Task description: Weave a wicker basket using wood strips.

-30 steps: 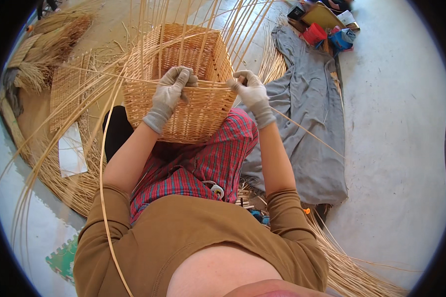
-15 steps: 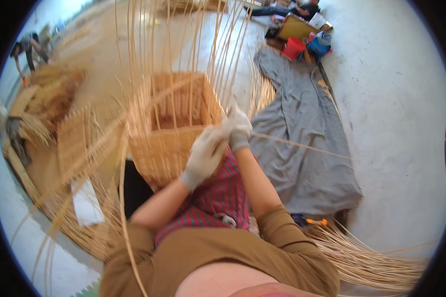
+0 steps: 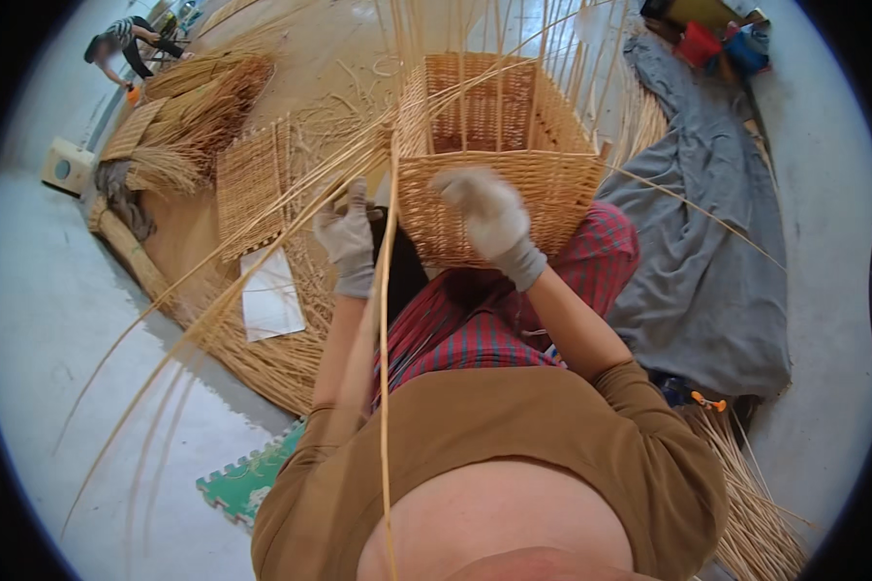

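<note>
A woven wicker basket (image 3: 562, 198) sits on my lap, on red checked cloth (image 3: 489, 339), with long upright stakes (image 3: 499, 34) rising from it. Loose canes (image 3: 286, 213) fan from its left corner toward the lower left, and one hangs down across my body. My left hand (image 3: 344, 237), in a pale glove, is left of the basket among these canes, thumb raised and fingers apart; the canes cross at its fingertips. My gloved right hand (image 3: 484, 213) is against or just before the basket's front wall, its fingers curved and blurred, so what they hold is unclear.
Straw bundles (image 3: 213, 111), a woven panel (image 3: 242, 184) and a white sheet (image 3: 269, 290) lie left. A co-worker (image 3: 126, 48) bends at upper left. Right are grey fabric (image 3: 698, 261), red (image 3: 698, 44) and blue (image 3: 741, 48) containers. A green foam mat (image 3: 242, 474) lies lower left.
My hands were together at the basket's right front; now the left has moved leftward into the canes and the right toward the front's middle. The view has shifted, putting the basket further right.
</note>
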Available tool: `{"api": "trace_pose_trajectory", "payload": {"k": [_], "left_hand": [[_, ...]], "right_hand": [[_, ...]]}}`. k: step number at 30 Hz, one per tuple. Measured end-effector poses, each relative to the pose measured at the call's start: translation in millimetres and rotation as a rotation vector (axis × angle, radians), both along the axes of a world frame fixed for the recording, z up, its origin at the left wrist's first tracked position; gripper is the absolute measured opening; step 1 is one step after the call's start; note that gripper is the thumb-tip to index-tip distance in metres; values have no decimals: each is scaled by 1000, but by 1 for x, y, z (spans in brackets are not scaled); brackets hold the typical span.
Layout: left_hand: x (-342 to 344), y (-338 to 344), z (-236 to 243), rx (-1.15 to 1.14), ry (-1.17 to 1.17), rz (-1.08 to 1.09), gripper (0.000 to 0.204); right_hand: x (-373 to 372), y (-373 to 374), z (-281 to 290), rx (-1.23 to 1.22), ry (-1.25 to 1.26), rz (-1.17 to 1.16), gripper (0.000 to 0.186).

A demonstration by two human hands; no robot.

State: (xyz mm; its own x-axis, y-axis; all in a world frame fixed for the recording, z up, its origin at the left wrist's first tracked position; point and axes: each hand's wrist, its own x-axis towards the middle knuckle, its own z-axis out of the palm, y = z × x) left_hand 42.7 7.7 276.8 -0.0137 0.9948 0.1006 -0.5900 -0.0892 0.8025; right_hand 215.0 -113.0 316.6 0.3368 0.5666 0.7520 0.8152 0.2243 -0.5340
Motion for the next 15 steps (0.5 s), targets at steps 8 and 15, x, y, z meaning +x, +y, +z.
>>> {"api": "trace_pose_trajectory", "payload": {"k": [8, 15], "left_hand": [[-69, -21, -47, 181, 869, -397, 52], [9, -32, 62, 601, 628, -147, 50]], "right_hand": [[-101, 23, -6, -196, -93, 1110, 38], [-43, -30, 33, -495, -313, 941, 24]]}}
